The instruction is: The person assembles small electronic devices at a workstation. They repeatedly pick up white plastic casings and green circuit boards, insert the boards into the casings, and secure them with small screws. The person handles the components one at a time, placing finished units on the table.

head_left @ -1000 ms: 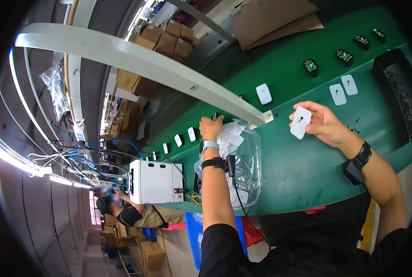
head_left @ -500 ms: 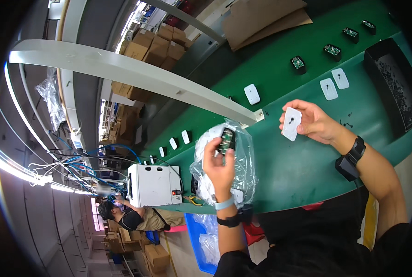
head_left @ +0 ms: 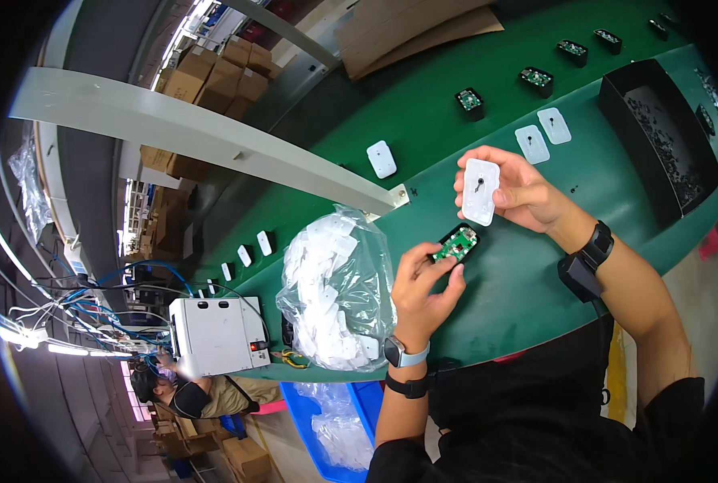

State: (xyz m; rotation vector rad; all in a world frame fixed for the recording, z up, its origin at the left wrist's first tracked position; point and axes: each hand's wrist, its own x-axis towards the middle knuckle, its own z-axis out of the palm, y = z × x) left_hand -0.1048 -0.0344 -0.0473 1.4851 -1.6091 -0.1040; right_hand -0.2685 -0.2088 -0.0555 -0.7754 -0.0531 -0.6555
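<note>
Between the fingers and thumb of my left hand (head_left: 425, 294) is a black plastic housing with a green circuit board (head_left: 458, 243) facing up. Just above and to the right of it, my right hand (head_left: 524, 193) grips a white rounded cover (head_left: 480, 191) with a small black part at its middle. The two pieces are close together, and I cannot tell whether they touch. Left of my left hand lies a clear plastic bag (head_left: 339, 282) full of white covers. Two more white covers (head_left: 533, 144) with black parts rest on the green table (head_left: 520, 298) beyond my right hand.
Several black housings with boards (head_left: 470, 101) stand along the green surface behind. A black box (head_left: 657, 145) of small black parts is at the right. A grey post (head_left: 214, 129) crosses the left side, near a white machine (head_left: 218, 334). A person (head_left: 190, 394) sits farther off.
My left hand has moved right, from over the plastic bag to beside my right hand, carrying the circuit-board housing. The whole view has shifted, with the scene sliding left.
</note>
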